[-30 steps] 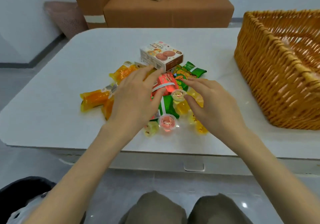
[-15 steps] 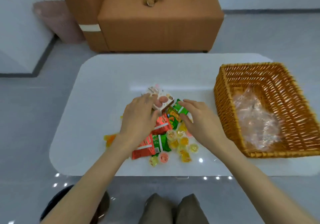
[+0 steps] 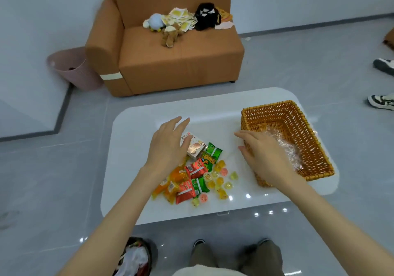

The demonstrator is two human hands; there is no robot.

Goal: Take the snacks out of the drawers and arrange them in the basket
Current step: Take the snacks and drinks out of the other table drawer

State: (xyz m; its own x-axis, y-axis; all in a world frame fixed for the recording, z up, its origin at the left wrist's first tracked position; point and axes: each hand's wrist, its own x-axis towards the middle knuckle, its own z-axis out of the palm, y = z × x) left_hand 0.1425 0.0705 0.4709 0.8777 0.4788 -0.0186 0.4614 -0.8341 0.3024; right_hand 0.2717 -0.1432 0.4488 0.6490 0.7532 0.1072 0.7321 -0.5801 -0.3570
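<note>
Reaching with straight, empty fingers, the left hand [image 3: 168, 145] is covering a small white cardboard biscuit box [image 3: 196, 148]. The right hand [image 3: 264, 154], likewise empty, is lying over a woven orange wicker basket's [image 3: 298, 113] wall. Pinching the box's sides seems wisest.

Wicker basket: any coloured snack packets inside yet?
No, only crumpled clear plastic shows inside the wicker basket; the snack packets lie on the white table.

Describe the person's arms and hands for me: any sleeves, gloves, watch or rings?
The left hand and right hand are ungloved, with no ring, watch or bracelet visible on either. Both arms are bare all the way to the frame edge; no sleeves show.
</note>
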